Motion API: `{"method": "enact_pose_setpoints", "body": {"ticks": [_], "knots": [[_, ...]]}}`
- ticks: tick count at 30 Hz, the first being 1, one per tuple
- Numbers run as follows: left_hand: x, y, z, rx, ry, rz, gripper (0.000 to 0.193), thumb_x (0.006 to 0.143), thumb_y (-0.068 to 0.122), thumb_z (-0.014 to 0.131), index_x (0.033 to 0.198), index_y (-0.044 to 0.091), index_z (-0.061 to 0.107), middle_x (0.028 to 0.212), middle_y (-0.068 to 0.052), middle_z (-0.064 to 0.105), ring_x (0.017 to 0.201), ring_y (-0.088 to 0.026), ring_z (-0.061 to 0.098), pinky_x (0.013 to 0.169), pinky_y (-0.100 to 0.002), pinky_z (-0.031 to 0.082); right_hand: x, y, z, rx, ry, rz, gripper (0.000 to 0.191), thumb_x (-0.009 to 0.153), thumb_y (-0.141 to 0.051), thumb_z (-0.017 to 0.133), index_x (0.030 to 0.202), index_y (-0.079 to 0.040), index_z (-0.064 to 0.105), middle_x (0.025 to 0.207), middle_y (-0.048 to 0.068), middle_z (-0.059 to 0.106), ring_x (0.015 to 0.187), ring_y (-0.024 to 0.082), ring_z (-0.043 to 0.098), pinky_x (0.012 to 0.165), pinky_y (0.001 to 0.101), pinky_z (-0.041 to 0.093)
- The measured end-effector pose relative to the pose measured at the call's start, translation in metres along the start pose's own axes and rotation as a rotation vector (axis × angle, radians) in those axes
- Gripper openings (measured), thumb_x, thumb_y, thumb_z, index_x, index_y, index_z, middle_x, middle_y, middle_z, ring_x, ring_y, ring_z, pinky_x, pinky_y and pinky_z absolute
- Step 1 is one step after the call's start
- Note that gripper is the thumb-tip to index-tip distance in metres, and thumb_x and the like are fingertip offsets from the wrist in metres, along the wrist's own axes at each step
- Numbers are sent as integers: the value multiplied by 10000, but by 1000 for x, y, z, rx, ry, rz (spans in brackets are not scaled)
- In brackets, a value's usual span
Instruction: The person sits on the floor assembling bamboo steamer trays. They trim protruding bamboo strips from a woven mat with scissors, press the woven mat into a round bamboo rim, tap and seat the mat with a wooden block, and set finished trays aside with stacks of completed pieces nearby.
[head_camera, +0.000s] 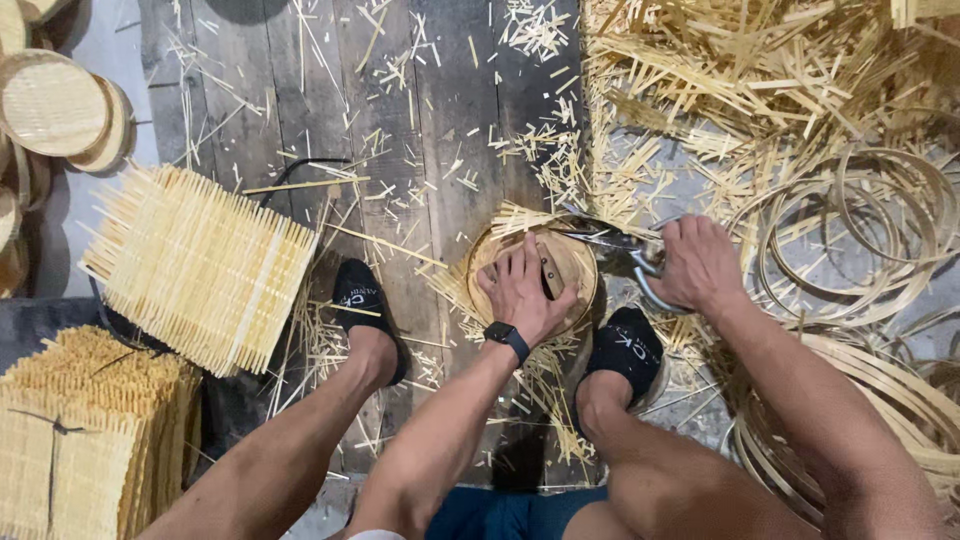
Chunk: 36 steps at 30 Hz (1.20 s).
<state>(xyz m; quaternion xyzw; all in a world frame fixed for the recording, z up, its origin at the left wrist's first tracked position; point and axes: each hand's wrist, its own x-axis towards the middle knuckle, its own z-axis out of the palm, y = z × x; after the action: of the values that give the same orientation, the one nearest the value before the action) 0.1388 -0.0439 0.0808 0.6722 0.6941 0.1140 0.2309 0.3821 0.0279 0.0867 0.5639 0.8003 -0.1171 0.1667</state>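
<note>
Head view: left hand (522, 290) lies flat, fingers spread, pressing a round woven bamboo disc (575, 262) on the plank floor (440, 150); right hand (700, 262) closed around metal shears (612, 242) at its frayed rim, coiled bamboo hoops (850, 230) alongside.

Your head camera is looking straight down from above your knees, sitting close over your left hand (520, 290) and right hand (698, 262), and taking in the plank floor (440, 110) out past both feet.
</note>
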Motion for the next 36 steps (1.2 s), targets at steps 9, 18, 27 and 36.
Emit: {"method": "enact_pose_setpoints", "body": {"ticks": [9,18,27,36], "knots": [[-1,-6,-16,14,-136,297,971,663,408,781,1500,64,428,1310,-127,590,1275,-324,504,1103,-672,235,9,11,27,59,-107,33,476,886,-469,666,1108,-48,666,1043,168,654,984,295,647,851,419,549],[9,-21,-28,57,-259,522,921,606,353,811,1443,130,500,1282,-84,622,1272,-308,516,1098,-637,254,21,5,15,-21,-184,22,392,864,-381,631,1003,-18,675,986,143,651,950,261,649,874,407,563],[25,-38,-29,129,-407,672,863,597,394,828,1394,192,567,1303,-33,641,1333,-288,517,1138,-611,259,27,4,23,-55,-13,-71,554,810,-531,676,958,3,665,916,152,613,890,272,603,846,411,548],[-12,-3,-5,-108,202,-77,1152,716,547,812,1601,88,234,1559,-394,216,1422,-602,285,1154,-659,229,26,6,25,-19,-13,-57,496,879,-479,637,1064,-20,648,983,149,615,929,275,592,834,415,543]]}}
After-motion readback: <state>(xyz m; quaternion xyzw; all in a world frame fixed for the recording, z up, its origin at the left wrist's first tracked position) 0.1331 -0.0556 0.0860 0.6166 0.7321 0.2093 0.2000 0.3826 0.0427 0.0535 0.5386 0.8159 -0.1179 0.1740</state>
